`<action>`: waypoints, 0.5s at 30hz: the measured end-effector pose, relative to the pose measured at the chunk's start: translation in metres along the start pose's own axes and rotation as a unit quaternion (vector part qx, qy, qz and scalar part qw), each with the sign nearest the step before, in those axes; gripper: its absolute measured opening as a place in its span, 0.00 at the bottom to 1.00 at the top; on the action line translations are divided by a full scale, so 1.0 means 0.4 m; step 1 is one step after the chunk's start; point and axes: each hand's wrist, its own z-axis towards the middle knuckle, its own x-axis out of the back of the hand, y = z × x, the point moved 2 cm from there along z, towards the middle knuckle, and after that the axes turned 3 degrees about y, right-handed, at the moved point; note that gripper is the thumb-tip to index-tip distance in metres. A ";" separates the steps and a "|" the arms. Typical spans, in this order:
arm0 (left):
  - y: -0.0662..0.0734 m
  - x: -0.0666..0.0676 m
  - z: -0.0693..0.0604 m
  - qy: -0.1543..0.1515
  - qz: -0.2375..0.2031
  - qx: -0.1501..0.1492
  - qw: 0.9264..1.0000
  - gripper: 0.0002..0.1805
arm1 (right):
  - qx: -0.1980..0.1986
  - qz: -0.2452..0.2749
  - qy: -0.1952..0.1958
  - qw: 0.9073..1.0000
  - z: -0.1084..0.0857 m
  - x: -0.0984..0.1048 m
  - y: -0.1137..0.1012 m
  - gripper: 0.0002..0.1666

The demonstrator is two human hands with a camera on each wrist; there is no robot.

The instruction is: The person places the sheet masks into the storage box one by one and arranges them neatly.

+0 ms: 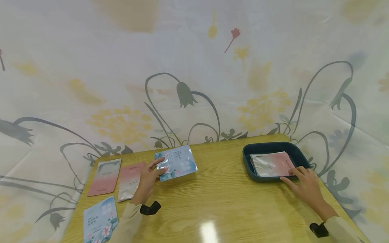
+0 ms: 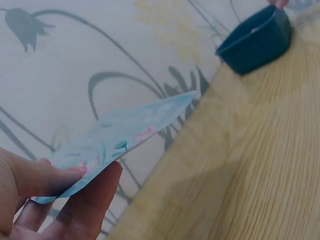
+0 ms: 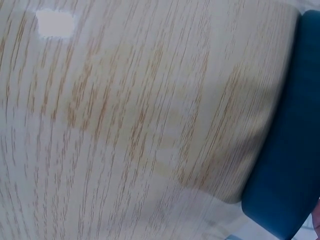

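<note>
My left hand (image 1: pixel 149 179) pinches a blue floral packet (image 1: pixel 179 162) by its left edge, above the table. In the left wrist view that packet (image 2: pixel 125 130) tilts between the thumb and fingers of the left hand (image 2: pixel 65 195). At the right, my right hand (image 1: pixel 308 187) holds the near right rim of a dark blue bin (image 1: pixel 264 179), thumb outside and fingers over the edge. Inside the bin lies a pink and silver packet (image 1: pixel 271 164). The right wrist view shows the bin's side (image 3: pixel 285 140) and only a sliver of the hand (image 3: pixel 316 220).
At the table's left lie two pink and silver packets, one (image 1: pixel 104 177) beside the other (image 1: pixel 130 180), with a blue floral packet (image 1: pixel 101 221) nearer the front. A flowered cloth (image 1: pixel 194 67) hangs behind the wooden table (image 1: pixel 225 195).
</note>
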 end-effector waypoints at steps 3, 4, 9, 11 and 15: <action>0.016 -0.014 -0.018 0.003 -0.009 -0.004 1.000 0.25 | -0.001 0.001 -0.003 1.000 0.002 0.000 -0.003 0.20; 0.021 -0.018 -0.024 0.004 -0.007 -0.006 1.000 0.25 | -0.001 0.002 -0.003 1.000 0.003 0.000 -0.004 0.20; 0.039 -0.044 -0.049 -0.004 -0.012 -0.020 1.000 0.26 | -0.006 0.000 -0.003 1.000 0.001 0.002 -0.006 0.20; 0.041 -0.054 -0.055 -0.011 -0.022 -0.018 1.000 0.26 | -0.006 -0.003 -0.004 1.000 0.000 0.003 -0.004 0.19; 0.044 -0.075 -0.068 -0.028 -0.035 -0.013 0.999 0.27 | -0.007 -0.004 -0.009 1.000 -0.002 0.000 -0.002 0.19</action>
